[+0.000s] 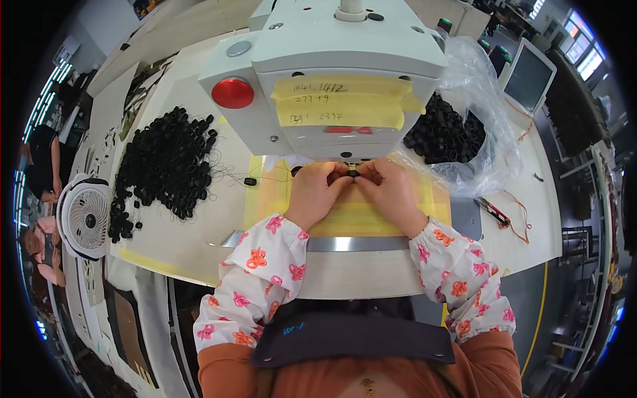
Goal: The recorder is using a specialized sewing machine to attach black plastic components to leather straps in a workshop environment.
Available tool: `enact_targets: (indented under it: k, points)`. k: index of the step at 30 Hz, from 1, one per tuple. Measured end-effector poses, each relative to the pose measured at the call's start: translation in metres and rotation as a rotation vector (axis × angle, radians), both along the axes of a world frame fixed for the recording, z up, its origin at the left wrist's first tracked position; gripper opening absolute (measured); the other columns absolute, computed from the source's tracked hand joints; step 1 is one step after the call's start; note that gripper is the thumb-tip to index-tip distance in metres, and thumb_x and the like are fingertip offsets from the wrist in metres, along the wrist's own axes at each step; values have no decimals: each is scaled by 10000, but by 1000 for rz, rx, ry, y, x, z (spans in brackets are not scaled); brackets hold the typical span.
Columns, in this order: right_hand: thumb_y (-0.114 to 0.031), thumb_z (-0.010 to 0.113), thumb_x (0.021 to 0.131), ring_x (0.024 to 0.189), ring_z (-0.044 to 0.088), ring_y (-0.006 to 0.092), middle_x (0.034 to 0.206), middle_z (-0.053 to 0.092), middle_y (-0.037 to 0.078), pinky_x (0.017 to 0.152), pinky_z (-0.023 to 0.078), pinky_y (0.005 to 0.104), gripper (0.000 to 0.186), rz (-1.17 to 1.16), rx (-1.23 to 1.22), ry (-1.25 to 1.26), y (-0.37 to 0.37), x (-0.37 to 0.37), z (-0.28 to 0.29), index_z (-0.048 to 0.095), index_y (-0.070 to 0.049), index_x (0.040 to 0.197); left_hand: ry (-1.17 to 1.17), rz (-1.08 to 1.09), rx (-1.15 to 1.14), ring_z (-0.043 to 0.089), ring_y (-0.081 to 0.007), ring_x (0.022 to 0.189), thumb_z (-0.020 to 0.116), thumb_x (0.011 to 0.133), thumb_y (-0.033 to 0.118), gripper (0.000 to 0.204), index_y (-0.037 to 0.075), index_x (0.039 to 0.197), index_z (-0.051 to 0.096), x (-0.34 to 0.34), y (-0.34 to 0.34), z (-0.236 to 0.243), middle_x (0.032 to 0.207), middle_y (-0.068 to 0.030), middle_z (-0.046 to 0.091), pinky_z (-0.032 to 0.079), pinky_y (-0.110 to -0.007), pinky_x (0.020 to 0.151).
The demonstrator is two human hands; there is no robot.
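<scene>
My left hand (314, 191) and my right hand (393, 192) meet under the head of a white sewing machine (358, 60). Between their pinched fingertips is a small black loop (353, 173), mostly covered by the fingers. Both wrists hover over a yellow-covered work plate (345, 222). Just left of my left hand lies another black piece (296, 171), and farther left a single black loop (250, 181) with loose threads trailing from it. The needle area is hidden behind the machine head and my fingers.
A large heap of black loops (166, 162) spreads on the left of the table. To the right, a clear plastic bag (488, 149) holds more black loops (446, 132). A utility knife (494, 213) with an orange cord lies nearby. A white fan (85, 217) stands far left; people are beyond it.
</scene>
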State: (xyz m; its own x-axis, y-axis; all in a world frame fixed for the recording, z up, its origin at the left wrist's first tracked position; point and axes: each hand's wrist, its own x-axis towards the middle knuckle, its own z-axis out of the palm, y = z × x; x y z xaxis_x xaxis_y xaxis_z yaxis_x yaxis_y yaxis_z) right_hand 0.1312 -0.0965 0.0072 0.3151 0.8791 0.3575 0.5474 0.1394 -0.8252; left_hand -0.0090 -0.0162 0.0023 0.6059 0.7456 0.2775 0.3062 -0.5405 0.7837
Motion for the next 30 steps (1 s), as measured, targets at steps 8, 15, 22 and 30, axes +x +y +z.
enact_targets:
  k: [8, 15, 22, 30]
  points:
    - [8, 621, 705, 643, 573, 284, 705, 590, 136, 578, 451, 344, 72, -24, 23, -117, 5, 3, 4, 573, 16, 758, 134, 98, -34, 602, -264, 633, 647, 718, 276, 225, 74, 818, 647, 5, 2, -4, 706, -73, 642, 460, -350, 576]
    - [9, 612, 702, 624, 565, 292, 687, 582, 137, 559, 442, 349, 61, -39, 42, -105, 9, 3, 2, 575, 13, 751, 86, 114, -65, 608, -232, 652, 660, 714, 261, 219, 86, 844, 649, 3, 10, -9, 725, -65, 647, 458, -336, 588]
    - [14, 602, 704, 633, 565, 308, 689, 575, 149, 553, 442, 354, 54, -37, 82, -90, 10, 4, 1, 569, 18, 746, 40, 87, 6, 593, -267, 677, 655, 729, 261, 217, 81, 849, 645, 5, 13, -10, 745, -94, 629, 449, -360, 602]
    - [25, 589, 705, 654, 563, 325, 685, 568, 159, 555, 442, 365, 60, -47, 69, -163, 8, 3, 6, 543, 19, 743, 115, 76, 78, 584, -287, 681, 636, 747, 256, 203, 78, 843, 641, 3, 14, -7, 743, -99, 625, 442, -374, 599]
